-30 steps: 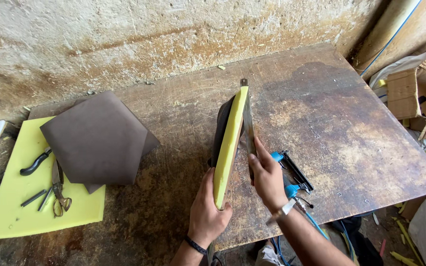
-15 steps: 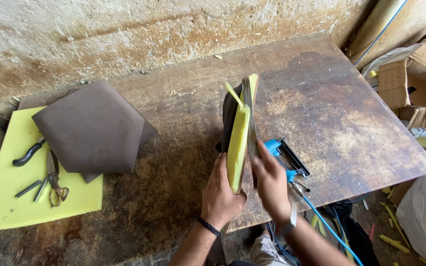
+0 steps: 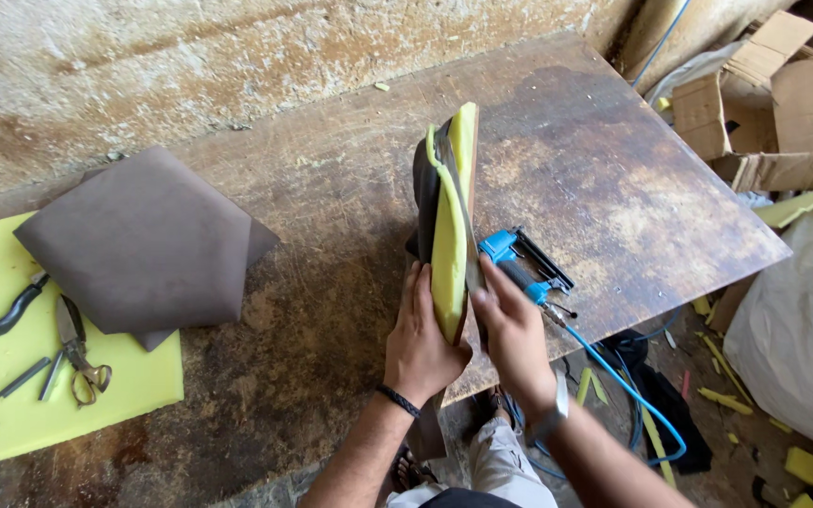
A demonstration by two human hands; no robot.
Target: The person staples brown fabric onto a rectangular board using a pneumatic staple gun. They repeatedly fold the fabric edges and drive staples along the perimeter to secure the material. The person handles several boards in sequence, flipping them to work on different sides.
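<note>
A foam pad [image 3: 451, 226] stood on its edge near the front edge of the surface [image 3: 331, 198]. It was yellow-green foam with a thin wooden board on its right face and dark brown cloth on its left face. Its long side ran away from the person, from the front edge toward the wall.

The left hand [image 3: 419, 341] pressed flat against the near end of the pad from the left, with the fingers straight up and close together. The right hand [image 3: 510, 329] held the same end from the right, with its fingers curled against the board. So the pad sat squeezed between the two hands. Both hands were just as near to it.

A blue staple gun [image 3: 519, 265] lay on the surface just beside the right hand, with a blue hose running off the front edge. It was much nearer to the right hand than to the left.

Well apart, at the left edge, a sheet of yellow foam [image 3: 11, 414] lay flat. On it were folded brown cloth [image 3: 143, 245], pliers [image 3: 13, 306] and scissors [image 3: 77, 357].
</note>
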